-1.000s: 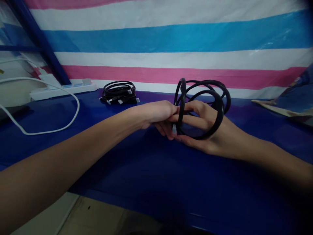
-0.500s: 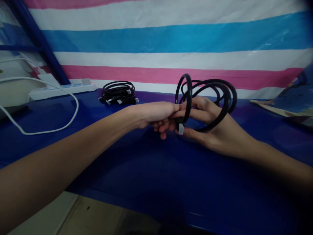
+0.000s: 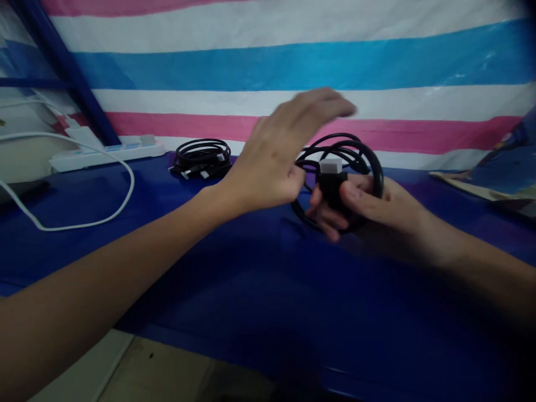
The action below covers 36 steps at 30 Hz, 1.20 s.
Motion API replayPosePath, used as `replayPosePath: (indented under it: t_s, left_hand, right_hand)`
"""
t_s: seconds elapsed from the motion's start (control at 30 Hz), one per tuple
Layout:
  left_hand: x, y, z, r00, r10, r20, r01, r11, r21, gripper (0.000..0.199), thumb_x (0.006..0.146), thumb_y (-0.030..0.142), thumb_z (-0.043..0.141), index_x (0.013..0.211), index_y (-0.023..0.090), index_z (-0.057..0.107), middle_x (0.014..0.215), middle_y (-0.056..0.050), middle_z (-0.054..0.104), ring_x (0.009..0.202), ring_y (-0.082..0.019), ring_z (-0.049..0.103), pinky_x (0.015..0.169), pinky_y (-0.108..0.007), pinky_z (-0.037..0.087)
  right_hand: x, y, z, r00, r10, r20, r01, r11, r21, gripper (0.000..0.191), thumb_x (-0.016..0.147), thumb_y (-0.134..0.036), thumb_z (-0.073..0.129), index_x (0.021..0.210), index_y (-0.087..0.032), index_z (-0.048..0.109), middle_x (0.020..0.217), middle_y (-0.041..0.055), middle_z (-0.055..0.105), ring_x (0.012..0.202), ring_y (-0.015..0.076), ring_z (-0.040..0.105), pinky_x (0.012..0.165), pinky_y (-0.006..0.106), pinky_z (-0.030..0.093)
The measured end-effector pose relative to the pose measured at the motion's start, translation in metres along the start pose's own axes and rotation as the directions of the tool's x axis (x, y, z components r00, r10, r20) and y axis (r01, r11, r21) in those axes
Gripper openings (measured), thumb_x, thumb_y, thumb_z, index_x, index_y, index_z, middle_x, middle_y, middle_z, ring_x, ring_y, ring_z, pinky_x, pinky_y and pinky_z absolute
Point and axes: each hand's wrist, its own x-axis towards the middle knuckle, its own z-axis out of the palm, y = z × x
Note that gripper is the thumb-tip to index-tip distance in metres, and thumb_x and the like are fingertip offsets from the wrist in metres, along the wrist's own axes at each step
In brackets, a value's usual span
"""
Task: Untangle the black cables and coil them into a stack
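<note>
My right hand point(image 3: 377, 202) is closed on a thick black cable point(image 3: 378, 167), pinching its black connector point(image 3: 331, 188) between thumb and fingers. A whitish cap or tip point(image 3: 330, 166) points upward from that connector. The cable bends in loops around and behind the fingers, over the blue tabletop point(image 3: 268, 279). Just left of the connector, my left hand point(image 3: 274, 156) is raised with its fingers stretched out to the right, slightly blurred. It appears to hold nothing; part of its palm side is hidden.
Coiled black cables point(image 3: 201, 156) with pale-tipped connectors lie at the back left. Behind them stand a white power strip point(image 3: 125, 149) and a striped plastic sheet point(image 3: 268, 67). A white cord point(image 3: 132, 184) curves over the left side. At the right is a flat brownish item point(image 3: 473, 187).
My left hand has come off the cable and lifted, its fingers now extended. My right hand has turned, bringing the connector upright, and the cable loops have shifted lower and closer together.
</note>
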Motion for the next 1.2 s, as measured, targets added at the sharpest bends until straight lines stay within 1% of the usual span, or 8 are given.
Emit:
replayPosePath:
  t_s: [0.17, 0.3, 0.53, 0.7, 0.9, 1.03, 1.13, 1.2]
  left_hand:
    - [-0.004, 0.008, 0.001, 0.972, 0.202, 0.12, -0.197, 0.979, -0.052, 0.049, 0.087, 0.016, 0.047, 0.136, 0.015, 0.045, 0.144, -0.005, 0.048, 0.137, -0.019, 0.038, 0.11, -0.028, 0.026]
    - [-0.003, 0.007, 0.01, 0.984, 0.011, 0.18, 0.024, 0.981, -0.191, 0.023, 0.088, 0.019, 0.047, 0.105, 0.021, 0.062, 0.094, 0.001, 0.068, 0.096, -0.016, 0.065, 0.083, -0.022, 0.044]
    - [0.002, 0.001, 0.025, 0.907, -0.346, 0.238, 0.42, 0.719, -0.553, 0.026, 0.094, 0.035, 0.036, 0.102, 0.021, 0.057, 0.055, 0.006, 0.048, 0.046, -0.008, 0.054, 0.052, -0.02, 0.041]
    - [0.0, 0.01, 0.025, 0.91, -0.378, 0.17, 0.408, 0.746, -0.526, 0.021, 0.089, 0.03, 0.047, 0.105, 0.022, 0.057, 0.087, 0.0, 0.065, 0.086, -0.014, 0.064, 0.072, -0.021, 0.046]
    - [-0.002, 0.01, 0.026, 0.928, -0.37, -0.047, 0.317, 0.849, -0.422, 0.059, 0.074, 0.013, 0.062, 0.13, 0.025, 0.046, 0.138, -0.006, 0.047, 0.132, -0.025, 0.04, 0.099, -0.031, 0.04]
    - [0.002, 0.007, 0.028, 0.835, -0.514, 0.198, 0.482, 0.508, -0.714, 0.046, 0.074, 0.01, 0.063, 0.117, 0.018, 0.049, 0.087, -0.005, 0.061, 0.085, -0.018, 0.063, 0.071, -0.027, 0.048]
    - [0.0, 0.016, 0.025, 0.823, -0.327, 0.464, 0.543, 0.213, -0.812, 0.011, 0.083, 0.022, 0.061, 0.087, 0.016, 0.052, 0.05, 0.008, 0.034, 0.04, -0.003, 0.033, 0.041, -0.017, 0.027]
    - [-0.003, 0.022, 0.023, 0.832, -0.208, 0.514, 0.547, 0.152, -0.823, 0.021, 0.088, 0.03, 0.057, 0.074, 0.017, 0.048, 0.045, 0.012, 0.021, 0.036, -0.001, 0.015, 0.037, -0.018, 0.015]
  right_hand:
    - [-0.005, -0.013, -0.004, 0.978, 0.17, 0.118, -0.187, 0.97, 0.154, 0.038, 0.088, -0.051, 0.055, 0.083, -0.014, 0.063, 0.048, -0.0076, 0.026, 0.04, 0.0041, 0.023, 0.039, 0.019, 0.03]
    - [-0.005, -0.02, -0.008, 0.957, 0.278, 0.079, -0.286, 0.951, 0.12, 0.045, 0.078, -0.058, 0.063, 0.074, -0.013, 0.065, 0.04, -0.0074, 0.03, 0.033, 0.0028, 0.025, 0.033, 0.017, 0.024]
    - [0.003, -0.013, -0.014, 0.925, 0.044, -0.378, -0.045, 0.999, 0.004, 0.024, 0.073, -0.032, 0.077, 0.076, -0.014, 0.061, 0.048, -0.0071, 0.041, 0.04, 0.0036, 0.041, 0.054, 0.023, 0.049]
    - [0.005, -0.009, -0.006, 0.885, 0.074, -0.46, -0.083, 0.997, 0.001, 0.013, 0.078, -0.021, 0.069, 0.079, -0.015, 0.057, 0.043, -0.0088, 0.032, 0.037, 0.0034, 0.028, 0.038, 0.021, 0.029]
    - [0.003, -0.009, -0.01, 0.836, 0.123, -0.535, -0.095, 0.992, 0.079, 0.014, 0.073, -0.015, 0.069, 0.078, -0.015, 0.056, 0.044, -0.0098, 0.026, 0.037, 0.0021, 0.02, 0.038, 0.021, 0.016]
    - [0.004, -0.005, -0.019, 0.879, 0.063, -0.474, -0.104, 0.993, -0.062, 0.019, 0.068, -0.02, 0.073, 0.08, -0.016, 0.059, 0.042, -0.0089, 0.032, 0.035, 0.0039, 0.025, 0.035, 0.021, 0.018]
    - [0.004, 0.0, -0.022, 0.881, -0.011, -0.472, -0.088, 0.978, -0.187, 0.018, 0.066, -0.02, 0.072, 0.074, -0.016, 0.056, 0.043, -0.007, 0.039, 0.036, 0.0051, 0.032, 0.035, 0.021, 0.023]
    - [0.003, 0.003, -0.024, 0.892, -0.059, -0.449, -0.059, 0.968, -0.244, 0.02, 0.065, -0.02, 0.073, 0.071, -0.017, 0.054, 0.047, -0.0052, 0.045, 0.038, 0.0062, 0.038, 0.036, 0.021, 0.027]
